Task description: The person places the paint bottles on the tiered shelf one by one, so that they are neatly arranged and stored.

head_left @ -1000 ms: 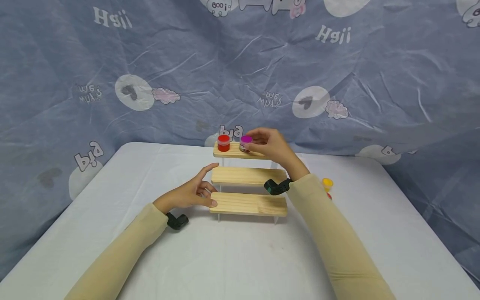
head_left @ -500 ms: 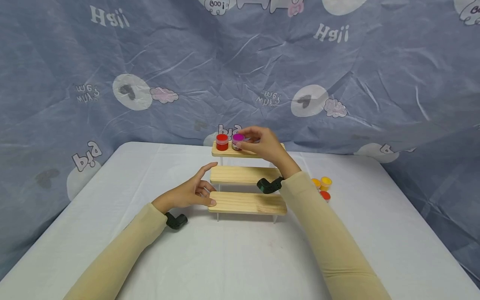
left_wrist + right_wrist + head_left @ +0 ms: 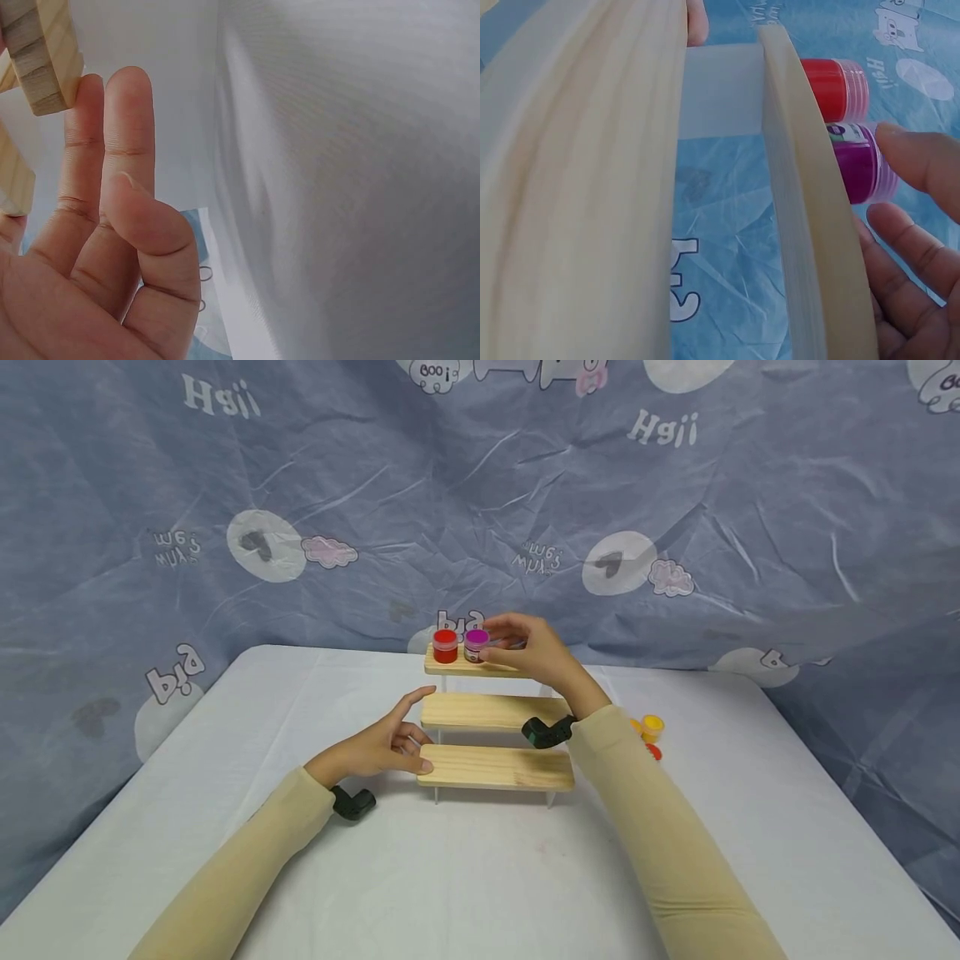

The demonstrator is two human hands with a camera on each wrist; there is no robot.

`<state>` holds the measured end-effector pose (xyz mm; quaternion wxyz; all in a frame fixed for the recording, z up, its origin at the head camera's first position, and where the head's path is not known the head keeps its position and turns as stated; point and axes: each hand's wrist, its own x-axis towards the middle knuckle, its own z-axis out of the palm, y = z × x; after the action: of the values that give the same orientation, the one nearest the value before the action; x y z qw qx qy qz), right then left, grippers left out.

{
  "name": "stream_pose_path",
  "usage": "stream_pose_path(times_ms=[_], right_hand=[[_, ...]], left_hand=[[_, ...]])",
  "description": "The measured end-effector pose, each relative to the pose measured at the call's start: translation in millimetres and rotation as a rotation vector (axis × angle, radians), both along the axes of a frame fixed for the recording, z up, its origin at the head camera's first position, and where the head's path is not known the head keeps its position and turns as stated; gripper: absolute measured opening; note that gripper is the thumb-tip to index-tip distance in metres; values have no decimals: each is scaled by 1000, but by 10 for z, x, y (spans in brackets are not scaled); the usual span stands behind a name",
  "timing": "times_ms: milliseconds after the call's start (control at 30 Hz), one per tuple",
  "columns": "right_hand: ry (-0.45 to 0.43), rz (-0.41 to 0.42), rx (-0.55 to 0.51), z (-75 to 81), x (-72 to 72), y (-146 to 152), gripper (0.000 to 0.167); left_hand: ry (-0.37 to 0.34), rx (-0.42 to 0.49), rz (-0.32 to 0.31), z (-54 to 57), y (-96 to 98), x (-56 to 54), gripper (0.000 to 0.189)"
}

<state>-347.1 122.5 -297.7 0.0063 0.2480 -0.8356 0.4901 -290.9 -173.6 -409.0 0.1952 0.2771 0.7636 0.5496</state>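
A three-tier wooden display rack point(image 3: 495, 766) stands on the table. My left hand point(image 3: 378, 747) is at its left side, thumb on the end of the lowest board and index finger stretched to the middle one. In the left wrist view, two straight fingers point(image 3: 129, 127) lie beside a board's end. On the top board stand a red jar point(image 3: 446, 647) and, to its right, a purple-lidded jar point(image 3: 476, 645). My right hand point(image 3: 532, 647) is right of the purple jar, thumb tip at its side. The right wrist view shows its fingers point(image 3: 915, 255) loosely spread around the lid.
Several small jars, yellow point(image 3: 652, 727) and red point(image 3: 654, 751), stand on the table right of the rack, partly hidden by the right sleeve point(image 3: 637, 802). A white cloth point(image 3: 337, 877) covers the table. A blue-grey patterned curtain point(image 3: 420, 485) hangs close behind it.
The purple jar has moved left along the top board, closer to the red jar. Since half a second ago my right hand has shifted slightly right, away from it. My left hand stays in place.
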Motion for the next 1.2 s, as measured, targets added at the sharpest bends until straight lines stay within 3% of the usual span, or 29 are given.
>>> stream_pose_path(times_ms=[233, 600, 800, 1067, 1200], right_hand=[[-43, 40, -69, -15, -4, 200, 44], [-115, 118, -83, 6, 102, 536, 40], [-108, 96, -123, -12, 188, 710, 38], [-45, 106, -283, -102, 372, 999, 25], [-9, 101, -270, -142, 459, 1147, 23]], left_hand=[[7, -11, 0, -8, 18, 7, 117], [-3, -6, 0, -11, 19, 7, 117], [2, -10, 4, 0, 12, 19, 117], [8, -13, -1, 8, 9, 10, 118], [4, -9, -8, 9, 10, 4, 118]])
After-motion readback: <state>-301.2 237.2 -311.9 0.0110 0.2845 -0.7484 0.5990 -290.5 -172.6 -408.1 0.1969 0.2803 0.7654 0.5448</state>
